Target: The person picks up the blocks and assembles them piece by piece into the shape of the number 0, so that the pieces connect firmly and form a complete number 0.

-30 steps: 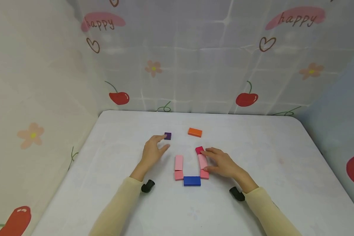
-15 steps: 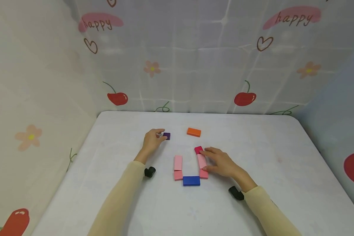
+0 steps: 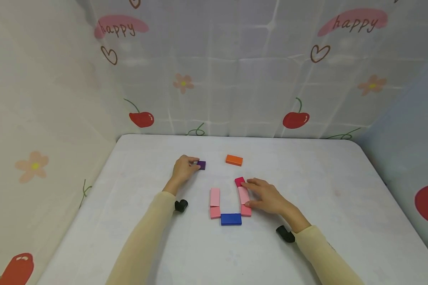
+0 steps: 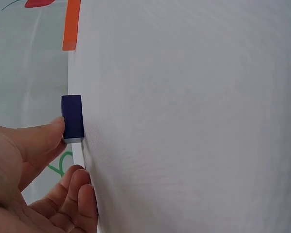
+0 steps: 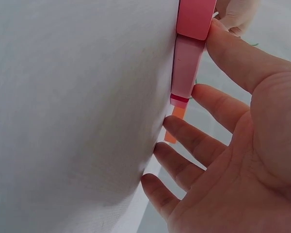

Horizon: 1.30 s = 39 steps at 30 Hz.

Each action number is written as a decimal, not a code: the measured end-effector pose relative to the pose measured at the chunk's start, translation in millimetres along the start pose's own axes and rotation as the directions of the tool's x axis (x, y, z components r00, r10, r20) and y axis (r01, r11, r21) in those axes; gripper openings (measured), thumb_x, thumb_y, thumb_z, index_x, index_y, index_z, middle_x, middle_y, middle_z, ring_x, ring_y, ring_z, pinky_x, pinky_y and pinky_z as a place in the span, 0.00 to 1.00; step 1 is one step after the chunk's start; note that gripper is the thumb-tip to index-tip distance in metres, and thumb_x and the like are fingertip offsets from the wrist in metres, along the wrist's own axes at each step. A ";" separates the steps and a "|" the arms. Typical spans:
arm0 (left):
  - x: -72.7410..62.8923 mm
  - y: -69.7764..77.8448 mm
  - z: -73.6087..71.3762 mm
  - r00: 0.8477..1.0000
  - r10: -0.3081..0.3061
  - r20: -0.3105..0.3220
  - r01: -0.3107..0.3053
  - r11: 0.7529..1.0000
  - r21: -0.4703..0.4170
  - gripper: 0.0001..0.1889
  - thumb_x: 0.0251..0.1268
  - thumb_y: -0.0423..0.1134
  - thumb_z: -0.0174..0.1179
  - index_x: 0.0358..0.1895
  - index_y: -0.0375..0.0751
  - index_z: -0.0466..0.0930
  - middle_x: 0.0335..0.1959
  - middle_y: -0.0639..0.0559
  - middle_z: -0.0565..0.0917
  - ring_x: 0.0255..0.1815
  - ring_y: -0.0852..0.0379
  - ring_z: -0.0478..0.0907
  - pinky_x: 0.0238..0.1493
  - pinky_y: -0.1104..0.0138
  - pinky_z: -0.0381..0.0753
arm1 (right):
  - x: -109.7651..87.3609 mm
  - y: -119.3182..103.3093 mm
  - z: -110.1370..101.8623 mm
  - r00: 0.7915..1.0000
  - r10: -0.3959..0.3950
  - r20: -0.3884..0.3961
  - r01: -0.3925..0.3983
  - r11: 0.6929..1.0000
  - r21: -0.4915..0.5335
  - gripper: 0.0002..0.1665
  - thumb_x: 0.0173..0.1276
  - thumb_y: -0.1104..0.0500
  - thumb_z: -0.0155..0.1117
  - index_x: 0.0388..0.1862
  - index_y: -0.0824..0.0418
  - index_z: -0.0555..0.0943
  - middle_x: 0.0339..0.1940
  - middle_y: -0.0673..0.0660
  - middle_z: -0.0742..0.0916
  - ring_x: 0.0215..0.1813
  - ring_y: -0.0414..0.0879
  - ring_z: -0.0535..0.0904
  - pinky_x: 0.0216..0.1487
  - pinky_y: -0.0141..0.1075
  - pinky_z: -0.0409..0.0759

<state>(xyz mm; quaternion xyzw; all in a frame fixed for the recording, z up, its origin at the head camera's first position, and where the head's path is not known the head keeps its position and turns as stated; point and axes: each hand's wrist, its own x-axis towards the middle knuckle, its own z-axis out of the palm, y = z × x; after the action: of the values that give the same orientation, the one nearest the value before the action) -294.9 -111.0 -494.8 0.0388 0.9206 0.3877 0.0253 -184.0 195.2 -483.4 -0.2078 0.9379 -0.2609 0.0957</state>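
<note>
My left hand (image 3: 184,169) pinches a small purple block (image 3: 201,165) between thumb and index finger at the far left of the arrangement. In the left wrist view the purple block (image 4: 72,117) stands at the fingertips, the other fingers curled below. My right hand (image 3: 267,196) lies with fingers spread along the right column. Its fingertips touch the light pink block (image 3: 243,195) there, between a crimson block (image 3: 239,181) and a darker pink block (image 3: 246,210). In the right wrist view the thumb rests at the darker pink block (image 5: 196,18), the index finger at the light pink one.
A left column has a light pink block (image 3: 215,196) above a darker pink block (image 3: 215,213). A blue block (image 3: 231,219) spans the near end between the columns. An orange block (image 3: 234,160) lies farther back on the white table (image 3: 306,170). Patterned curtains surround the table.
My left hand has reached slightly farther forward, and its thumb and index finger have closed on the purple block. The right hand stays at the right column.
</note>
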 end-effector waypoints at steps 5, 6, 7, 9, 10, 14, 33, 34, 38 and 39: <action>-2.5 2.4 0.0 1.000 -0.018 0.011 0.017 1.000 0.017 0.16 0.63 0.39 0.65 0.53 0.42 0.85 0.49 0.39 0.79 0.48 0.45 0.77 0.50 0.56 0.76 | 0.2 0.1 -0.2 1.000 0.002 0.002 -0.002 1.000 -0.001 0.39 0.61 0.49 0.71 0.71 0.54 0.71 0.70 0.65 0.72 0.72 0.65 0.62 0.66 0.68 0.61; -3.4 2.9 0.1 1.000 -0.021 0.015 0.021 1.000 0.021 0.16 0.63 0.39 0.65 0.53 0.42 0.85 0.49 0.39 0.79 0.48 0.45 0.76 0.50 0.56 0.76 | 0.1 -0.1 -0.3 1.000 0.002 0.003 -0.002 1.000 -0.002 0.39 0.61 0.49 0.70 0.71 0.54 0.71 0.70 0.65 0.72 0.72 0.65 0.62 0.66 0.68 0.61; -4.4 3.3 0.4 1.000 -0.024 0.019 0.024 0.999 0.024 0.16 0.62 0.39 0.65 0.53 0.42 0.85 0.49 0.39 0.79 0.48 0.45 0.76 0.50 0.56 0.75 | 0.0 -0.3 -0.3 1.000 0.004 0.004 -0.004 1.000 -0.003 0.39 0.61 0.49 0.70 0.71 0.54 0.71 0.70 0.65 0.72 0.72 0.65 0.62 0.66 0.68 0.61; -6.2 4.0 1.0 0.999 -0.024 0.027 0.024 0.999 0.033 0.16 0.62 0.40 0.65 0.53 0.43 0.85 0.49 0.39 0.79 0.49 0.45 0.76 0.51 0.56 0.75 | 0.1 -0.2 -0.3 1.000 0.004 0.005 -0.003 1.000 -0.004 0.39 0.61 0.49 0.70 0.71 0.54 0.71 0.70 0.65 0.72 0.72 0.65 0.62 0.66 0.68 0.61; -7.2 4.2 1.4 0.999 -0.023 0.031 0.022 0.999 0.036 0.16 0.62 0.40 0.65 0.54 0.43 0.85 0.49 0.39 0.79 0.49 0.45 0.76 0.51 0.55 0.75 | 0.0 -0.4 -0.5 1.000 0.003 0.004 -0.003 1.000 -0.004 0.39 0.61 0.49 0.70 0.71 0.54 0.71 0.70 0.65 0.72 0.72 0.65 0.62 0.66 0.68 0.61; -11.3 4.0 3.0 0.999 -0.016 0.044 0.014 0.999 0.039 0.16 0.62 0.40 0.66 0.53 0.43 0.85 0.49 0.39 0.79 0.51 0.45 0.77 0.52 0.55 0.76 | -0.3 -1.2 -0.9 1.000 -0.002 0.001 0.002 1.000 -0.005 0.39 0.61 0.50 0.70 0.71 0.55 0.71 0.70 0.66 0.72 0.72 0.66 0.63 0.65 0.68 0.61; -36.7 19.6 11.9 0.990 0.078 0.113 -0.087 0.993 0.077 0.14 0.60 0.39 0.68 0.49 0.45 0.87 0.40 0.45 0.81 0.41 0.52 0.76 0.40 0.63 0.73 | 0.2 -1.8 -0.2 1.000 0.006 0.000 -0.006 1.000 -0.007 0.39 0.61 0.49 0.70 0.71 0.55 0.71 0.71 0.65 0.72 0.73 0.66 0.62 0.66 0.68 0.60; -37.7 20.4 12.9 0.989 0.082 0.121 -0.092 0.992 0.081 0.14 0.60 0.39 0.68 0.49 0.46 0.87 0.40 0.45 0.81 0.41 0.53 0.75 0.40 0.64 0.73 | 0.2 -1.6 0.0 1.000 0.008 0.001 -0.008 1.000 -0.005 0.39 0.61 0.49 0.70 0.71 0.54 0.71 0.71 0.65 0.72 0.73 0.65 0.62 0.67 0.68 0.60; -40.4 22.8 16.3 0.987 0.087 0.138 -0.100 0.991 0.084 0.13 0.60 0.39 0.67 0.49 0.46 0.87 0.40 0.46 0.80 0.39 0.54 0.74 0.40 0.64 0.72 | 0.4 -0.5 1.2 1.000 0.010 0.006 -0.010 1.000 0.001 0.39 0.61 0.50 0.70 0.71 0.53 0.71 0.71 0.64 0.71 0.73 0.64 0.61 0.67 0.67 0.60; -40.8 23.3 16.8 0.986 0.091 0.139 -0.104 0.991 0.087 0.13 0.61 0.39 0.67 0.49 0.46 0.87 0.39 0.46 0.80 0.39 0.54 0.74 0.39 0.64 0.72 | 0.4 -0.3 1.6 1.000 0.013 0.008 -0.013 1.000 0.005 0.39 0.61 0.50 0.70 0.71 0.53 0.70 0.71 0.64 0.71 0.73 0.64 0.61 0.67 0.67 0.60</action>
<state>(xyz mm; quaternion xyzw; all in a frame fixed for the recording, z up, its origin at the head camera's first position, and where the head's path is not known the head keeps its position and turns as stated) -251.8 -86.6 -489.2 0.1110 0.9310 0.3414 0.0667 -183.8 194.1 -484.6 -0.2027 0.9381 -0.2617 0.1016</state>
